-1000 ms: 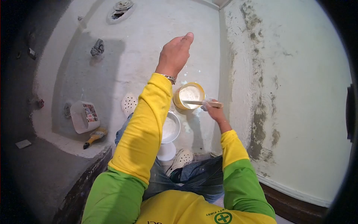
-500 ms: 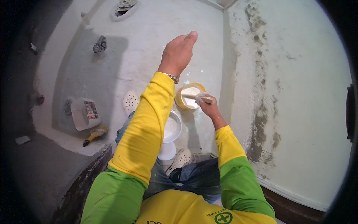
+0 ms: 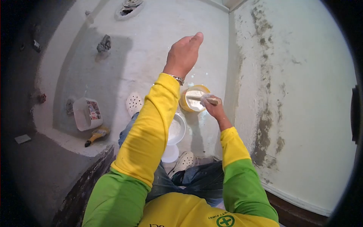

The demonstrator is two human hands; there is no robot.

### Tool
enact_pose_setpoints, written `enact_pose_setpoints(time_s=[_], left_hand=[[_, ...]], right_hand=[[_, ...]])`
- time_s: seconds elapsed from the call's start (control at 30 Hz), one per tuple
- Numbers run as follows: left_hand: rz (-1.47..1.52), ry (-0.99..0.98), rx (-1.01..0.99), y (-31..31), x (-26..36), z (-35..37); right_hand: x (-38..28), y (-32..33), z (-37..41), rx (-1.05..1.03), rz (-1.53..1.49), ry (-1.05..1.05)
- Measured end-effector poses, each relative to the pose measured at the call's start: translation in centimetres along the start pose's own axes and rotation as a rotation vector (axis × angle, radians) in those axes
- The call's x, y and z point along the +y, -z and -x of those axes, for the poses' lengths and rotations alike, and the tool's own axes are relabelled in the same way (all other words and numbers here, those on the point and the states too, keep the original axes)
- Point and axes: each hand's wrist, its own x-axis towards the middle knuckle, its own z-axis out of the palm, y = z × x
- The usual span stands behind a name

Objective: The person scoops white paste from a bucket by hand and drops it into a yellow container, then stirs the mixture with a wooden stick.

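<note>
In my right hand [image 3: 216,110] is a pale wooden stick [image 3: 216,101], gripped near its upper end, its other part dipping into a yellow bucket [image 3: 183,101]. Thick white paste [image 3: 196,105] lies in that bucket, and white smears show on my right fingers. Farther forward, my left hand [image 3: 183,55] hovers over the floor with its back towards me and the thumb stretched out; its other fingers are hidden. Below my left forearm stands a white tub [image 3: 183,130] with white material inside, partly covered by the sleeve. A round white lid [image 3: 171,154] lies beside it.
At left, a cut white container [image 3: 84,125] and a yellow-handled brush [image 3: 100,132] lie on the floor. A dark crumpled lump [image 3: 104,44] and an open drain hole [image 3: 127,11] are farther off. The patched wall [image 3: 310,94] rises at right.
The view has shifted slightly, so everything sits a little further right. My right hand still grips the stick in the bucket; my left hand keeps nearly the same pose.
</note>
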Motion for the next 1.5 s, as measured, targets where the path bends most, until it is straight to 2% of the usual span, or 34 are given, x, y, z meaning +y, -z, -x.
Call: enact_pose_setpoints(time_s=[0.03, 0.1, 0.13, 0.2, 0.23, 0.27, 0.33, 0.37, 0.4, 0.47, 0.5, 0.57, 0.6, 0.67, 0.7, 0.73, 0.8, 0.83, 0.87, 0.93, 0.97, 1.0, 1.07, 1.1, 1.2, 1.23, 1.27, 1.33, 1.4, 1.47, 1.5], left_hand=[[-0.019, 0.010, -0.009, 0.1, 0.0, -0.1], [-0.008, 0.025, -0.047, 0.4, -0.2, -0.3], [-0.004, 0.040, -0.083, 0.4, -0.2, -0.4], [-0.001, 0.040, -0.095, 0.3, -0.3, -0.4], [0.001, 0.042, -0.106, 0.2, -0.2, -0.4], [0.001, 0.041, -0.100, 0.1, -0.2, -0.3], [-0.002, -0.014, 0.018, -0.4, 0.0, 0.1], [-0.005, -0.015, 0.023, -0.4, 0.1, 0.2], [-0.009, 0.007, 0.004, -0.3, 0.4, 0.4], [-0.012, 0.037, -0.018, 0.0, 0.2, 0.5], [-0.014, -0.004, -0.003, 0.1, -0.1, 0.2], [-0.009, -0.049, 0.010, 0.0, -0.1, 0.0], [-0.003, -0.031, 0.012, -0.1, 0.0, 0.1], [0.003, -0.016, 0.018, -0.2, 0.1, 0.2], [0.009, -0.020, 0.017, -0.4, 0.0, 0.1], [0.014, -0.025, 0.016, -0.4, 0.1, 0.2], [0.006, 0.021, -0.050, 0.0, 0.2, 0.2], [0.002, 0.070, -0.119, 0.3, 0.3, 0.2], [0.002, 0.077, -0.117, 0.5, 0.3, 0.3], [-0.013, 0.064, -0.109, 0.7, 0.4, 0.1], [-0.011, 0.061, -0.110, 0.5, 0.4, 0.2], [-0.003, 0.021, -0.040, 0.1, 0.2, 0.3], [0.006, -0.022, 0.034, -0.4, 0.0, 0.2], [0.009, -0.036, 0.030, -0.5, 0.0, 0.2], [0.006, -0.024, 0.010, -0.3, 0.2, 0.6], [0.006, 0.003, -0.009, -0.3, 0.3, 0.7], [0.007, 0.005, -0.010, -0.2, 0.3, 0.6], [-0.006, -0.036, -0.001, 0.0, 0.2, 0.4], [0.003, -0.043, 0.017, 0.1, 0.3, 0.4], [0.013, -0.047, 0.035, 0.0, 0.4, 0.4], [0.019, -0.023, 0.015, -0.1, 0.6, 0.5]], right_hand=[[0.0, 1.0, 0.6, 0.001, 0.002, -0.003], [0.2, 4.2, 1.3, -0.146, -0.007, -0.319], [1.2, 5.4, 1.1, -0.145, -0.006, -0.317], [3.7, 6.4, 0.2, -0.014, 0.181, -0.237], [4.2, 5.7, -0.7, 0.050, 0.296, -0.113], [4.7, 4.6, -1.0, 0.046, 0.296, -0.108], [4.1, 1.0, -1.3, 0.244, 0.095, -0.085], [3.9, -0.3, -1.0, 0.196, 0.036, -0.081], [2.7, -0.7, -0.3, 0.143, 0.000, 0.024], [0.7, 0.3, 0.9, -0.007, -0.131, -0.053], [0.7, 1.5, 1.0, -0.006, -0.129, -0.055], [1.1, 4.6, 0.9, -0.088, -0.076, -0.414], [1.9, 5.1, 0.7, -0.085, -0.074, -0.414], [5.1, 4.9, -0.2, 0.099, 0.117, -0.235], [5.9, 3.8, -0.6, 0.179, 0.032, -0.153], [4.5, 2.6, -0.7, 0.176, 0.030, -0.149], [2.3, 0.4, -0.2, 0.148, 0.103, 0.048], [2.0, -0.1, 0.1, 0.059, -0.089, -0.031], [1.4, 0.3, 0.5, 0.054, -0.091, -0.037], [0.8, 2.7, 1.0, -0.109, -0.226, -0.265], [1.4, 3.8, 0.7, -0.087, -0.129, -0.397], [2.8, 4.4, 0.2, -0.085, -0.127, -0.394], [5.5, 4.9, -0.7, 0.053, 0.244, -0.227], [4.2, 3.8, -1.0, 0.143, -0.017, -0.213], [3.0, 0.4, -1.0, 0.170, -0.143, -0.106], [2.6, 0.2, -0.7, 0.065, -0.152, -0.080], [2.1, 0.7, -0.4, 0.065, -0.151, -0.082], [1.9, 2.8, 0.0, -0.026, -0.137, -0.304], [3.8, 3.3, 0.1, 0.027, -0.073, -0.305], [4.8, 3.1, 0.5, 0.198, 0.121, -0.156], [4.6, 2.3, 0.6, 0.248, -0.018, -0.241]])
